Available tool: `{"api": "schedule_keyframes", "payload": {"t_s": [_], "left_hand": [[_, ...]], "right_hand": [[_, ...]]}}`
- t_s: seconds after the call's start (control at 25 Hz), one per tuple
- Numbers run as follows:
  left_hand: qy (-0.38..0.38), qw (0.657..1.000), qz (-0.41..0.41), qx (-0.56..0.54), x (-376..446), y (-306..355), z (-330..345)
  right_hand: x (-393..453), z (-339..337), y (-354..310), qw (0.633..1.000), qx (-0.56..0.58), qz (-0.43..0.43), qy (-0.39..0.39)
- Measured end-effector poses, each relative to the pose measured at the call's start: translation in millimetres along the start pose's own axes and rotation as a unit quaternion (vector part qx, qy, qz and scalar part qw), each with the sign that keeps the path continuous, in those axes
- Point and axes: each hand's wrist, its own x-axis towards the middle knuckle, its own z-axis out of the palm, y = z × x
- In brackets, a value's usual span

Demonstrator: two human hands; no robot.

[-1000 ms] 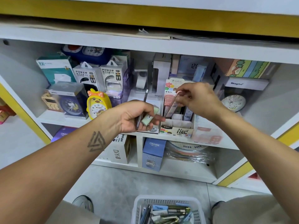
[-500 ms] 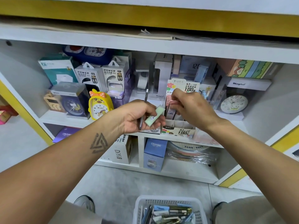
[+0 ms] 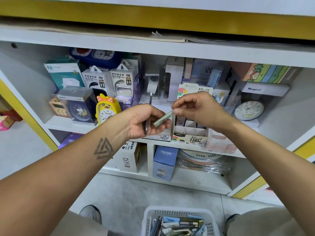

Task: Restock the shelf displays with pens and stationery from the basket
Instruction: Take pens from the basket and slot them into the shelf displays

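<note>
White shelf unit (image 3: 170,50), yellow-trimmed, grey floor. Left hand (image 3: 144,121) gripped a dark pen (image 3: 148,116) and green lead case (image 3: 162,118) — right hand (image 3: 196,109) pinched the case's upper end. Basket (image 3: 179,217) sat below on the floor.

a stationery shop: shelf (image 3: 170,142) stocked with boxed power banks (image 3: 95,80) and clocks (image 3: 106,109).

— What have I got up at mid-frame?

— A pale green lead tube (image 3: 163,118), tilted, its lower end in my left hand (image 3: 144,120), its upper end pinched by my right hand (image 3: 196,109). A dark pen (image 3: 148,116) stands nearly upright in my left hand too.

— And the stock?

— The white basket (image 3: 179,214) sits at the bottom edge, pens and tubes lying jumbled inside. The display box (image 3: 190,136) with cardboard dividers sits on the shelf (image 3: 221,151), just right of centre.
</note>
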Motion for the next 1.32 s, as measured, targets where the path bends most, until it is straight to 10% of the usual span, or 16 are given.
{"api": "schedule_keyframes", "payload": {"t_s": [0.32, 0.56, 1.32], "left_hand": [[0.04, 0.999, -0.004, 0.022, -8.2, 0.2, -14.0], [0.226, 0.964, 0.097, 0.101, -13.1, 13.1, -57.6], [0.153, 0.982, 0.075, 0.077, -31.6, 8.9, -84.1]], "right_hand": [[4.8, 2.5, -2.4, 0.996, 0.071, 0.055, 0.021], [20.0, 32.3, -1.5, 0.999, -0.028, 0.02, 0.023], [30.2, 86.5, -4.0, 0.962, -0.254, -0.096, -0.019]]}}
